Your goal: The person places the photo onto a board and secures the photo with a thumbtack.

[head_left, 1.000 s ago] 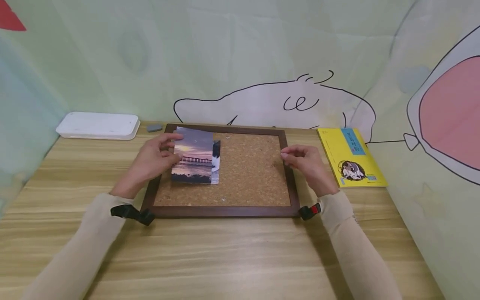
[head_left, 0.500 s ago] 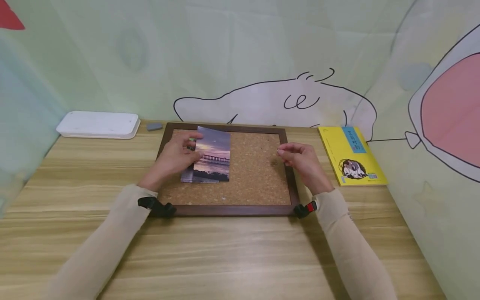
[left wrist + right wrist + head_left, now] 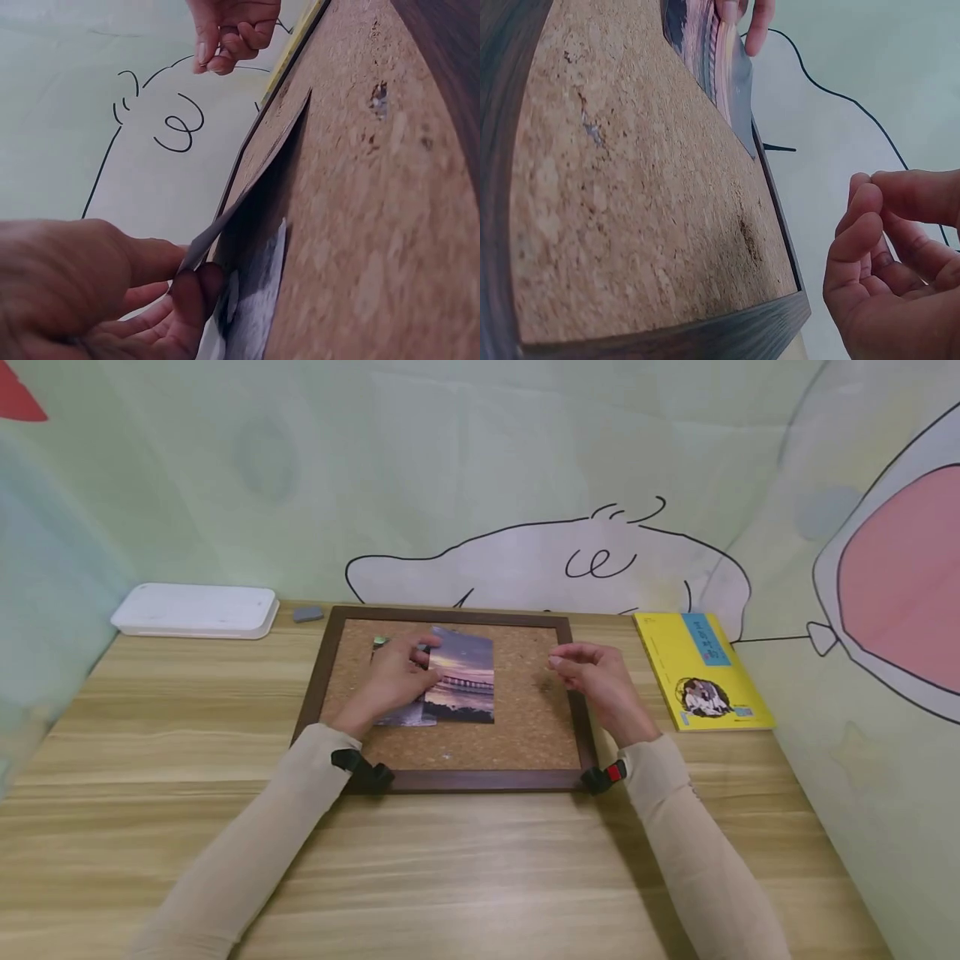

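My left hand point(image 3: 396, 677) pinches the left edge of a sunset pier photo point(image 3: 467, 681) between thumb and fingers. In the left wrist view the photo point(image 3: 251, 180) tilts up off the cork board point(image 3: 375, 225). Partly behind it and the hand, a second photo point(image 3: 405, 718) lies on the left half of the framed cork board point(image 3: 487, 781). Over the board's right edge, my right hand point(image 3: 600, 681) holds thumb and index fingertips together. A tiny pale thing seems pinched there, too small to identify.
A yellow book point(image 3: 701, 672) lies right of the board. A white case point(image 3: 197, 610) and a small grey block point(image 3: 307, 613) sit at the back left of the wooden table point(image 3: 480, 868). A printed cloth backdrop point(image 3: 465, 468) rises behind.
My left hand has carried the pier photo rightward from the board's left side to about its middle, uncovering more of the second photo's left part. My right hand has drifted slightly left.
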Action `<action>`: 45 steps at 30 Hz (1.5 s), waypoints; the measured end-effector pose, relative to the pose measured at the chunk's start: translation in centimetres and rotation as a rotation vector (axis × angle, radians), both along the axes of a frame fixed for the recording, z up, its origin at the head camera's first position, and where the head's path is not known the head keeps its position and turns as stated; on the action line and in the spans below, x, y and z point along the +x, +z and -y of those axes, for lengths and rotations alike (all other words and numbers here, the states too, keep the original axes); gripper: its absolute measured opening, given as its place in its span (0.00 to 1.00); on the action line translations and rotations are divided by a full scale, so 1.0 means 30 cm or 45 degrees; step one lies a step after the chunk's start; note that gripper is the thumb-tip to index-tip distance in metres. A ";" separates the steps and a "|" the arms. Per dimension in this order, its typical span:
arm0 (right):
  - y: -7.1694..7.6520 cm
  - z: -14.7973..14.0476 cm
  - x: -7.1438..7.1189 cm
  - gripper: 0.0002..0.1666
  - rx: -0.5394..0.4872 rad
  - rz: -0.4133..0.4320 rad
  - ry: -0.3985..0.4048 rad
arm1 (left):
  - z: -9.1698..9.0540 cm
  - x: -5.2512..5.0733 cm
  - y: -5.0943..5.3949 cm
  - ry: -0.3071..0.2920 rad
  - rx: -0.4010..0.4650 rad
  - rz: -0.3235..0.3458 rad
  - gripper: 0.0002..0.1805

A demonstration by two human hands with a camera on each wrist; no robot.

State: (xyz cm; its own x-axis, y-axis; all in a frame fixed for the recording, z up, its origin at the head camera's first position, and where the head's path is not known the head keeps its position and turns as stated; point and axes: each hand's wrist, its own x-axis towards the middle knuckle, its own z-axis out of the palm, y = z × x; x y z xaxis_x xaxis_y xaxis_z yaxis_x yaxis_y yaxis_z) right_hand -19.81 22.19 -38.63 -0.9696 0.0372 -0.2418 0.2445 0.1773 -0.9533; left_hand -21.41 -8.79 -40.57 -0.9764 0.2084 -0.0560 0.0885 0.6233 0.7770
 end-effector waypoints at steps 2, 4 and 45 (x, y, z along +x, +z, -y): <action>0.001 0.005 -0.001 0.21 0.000 -0.002 -0.001 | -0.014 -0.001 -0.003 0.019 -0.006 -0.014 0.28; 0.002 0.009 -0.003 0.21 0.008 0.005 -0.004 | -0.030 -0.001 -0.004 0.030 -0.010 -0.035 0.27; -0.008 0.119 -0.119 0.10 0.402 0.011 0.201 | -0.217 -0.002 -0.056 0.060 -0.131 -0.233 0.21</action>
